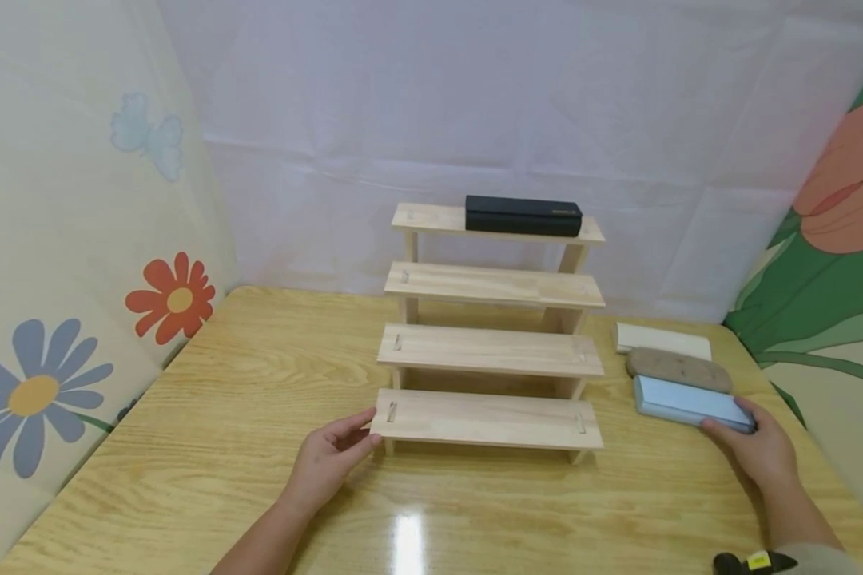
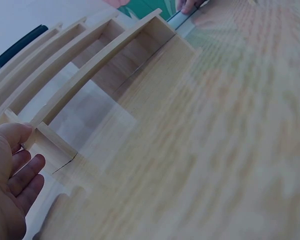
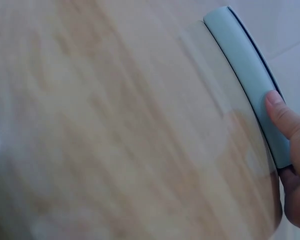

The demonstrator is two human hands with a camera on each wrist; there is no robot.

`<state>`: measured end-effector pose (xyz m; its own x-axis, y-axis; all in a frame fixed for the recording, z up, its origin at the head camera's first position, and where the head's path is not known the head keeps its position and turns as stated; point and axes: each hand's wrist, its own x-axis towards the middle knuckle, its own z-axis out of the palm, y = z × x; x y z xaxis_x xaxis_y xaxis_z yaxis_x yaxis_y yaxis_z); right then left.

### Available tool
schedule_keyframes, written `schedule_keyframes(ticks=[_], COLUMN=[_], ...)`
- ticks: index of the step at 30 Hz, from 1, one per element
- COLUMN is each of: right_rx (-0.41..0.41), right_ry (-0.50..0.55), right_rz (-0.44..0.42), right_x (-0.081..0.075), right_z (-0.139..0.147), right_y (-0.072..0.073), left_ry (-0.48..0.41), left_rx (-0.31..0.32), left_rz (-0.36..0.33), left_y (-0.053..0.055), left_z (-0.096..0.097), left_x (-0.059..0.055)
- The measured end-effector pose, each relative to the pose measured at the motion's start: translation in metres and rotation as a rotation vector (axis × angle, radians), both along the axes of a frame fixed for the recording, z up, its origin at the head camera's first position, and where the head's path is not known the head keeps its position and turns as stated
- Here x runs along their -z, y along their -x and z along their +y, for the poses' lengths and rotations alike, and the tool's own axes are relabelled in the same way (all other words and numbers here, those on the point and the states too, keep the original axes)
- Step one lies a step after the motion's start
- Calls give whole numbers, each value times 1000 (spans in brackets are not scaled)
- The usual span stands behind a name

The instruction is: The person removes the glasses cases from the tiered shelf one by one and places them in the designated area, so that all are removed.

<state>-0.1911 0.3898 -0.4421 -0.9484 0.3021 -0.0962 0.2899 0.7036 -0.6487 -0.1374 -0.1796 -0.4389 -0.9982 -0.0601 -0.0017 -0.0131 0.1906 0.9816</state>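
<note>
A four-step wooden display stand (image 1: 489,419) is on the table. My left hand (image 1: 331,459) pinches the left end of its lowest shelf between thumb and index finger; in the left wrist view the other fingers of that hand (image 2: 12,177) hang loosely below the shelf end. To the right of the stand, my right hand (image 1: 758,447) holds the right end of a light blue glasses case (image 1: 690,401). The right wrist view has the thumb lying on the blue case (image 3: 245,75), with the other fingers mostly hidden. That case lies in front of a brown case (image 1: 679,370).
A black case (image 1: 521,216) sits on the top shelf, right of its middle. Behind the brown case lies a white case (image 1: 662,341). White cloth (image 1: 374,96) hangs behind the wood-grain table (image 1: 259,383), and printed flower panels (image 1: 43,239) flank it.
</note>
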Motion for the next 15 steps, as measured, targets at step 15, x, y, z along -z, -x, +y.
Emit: schedule_keyframes(ticks=[15], right_rx=[-18], right_ry=[-2], right_rz=[33], right_x=[-5], right_z=[-2], right_y=[2], left_ry=[29], left_rx=[-19], left_rz=[-13], left_y=[-1], left_z=[2], left_x=[-3])
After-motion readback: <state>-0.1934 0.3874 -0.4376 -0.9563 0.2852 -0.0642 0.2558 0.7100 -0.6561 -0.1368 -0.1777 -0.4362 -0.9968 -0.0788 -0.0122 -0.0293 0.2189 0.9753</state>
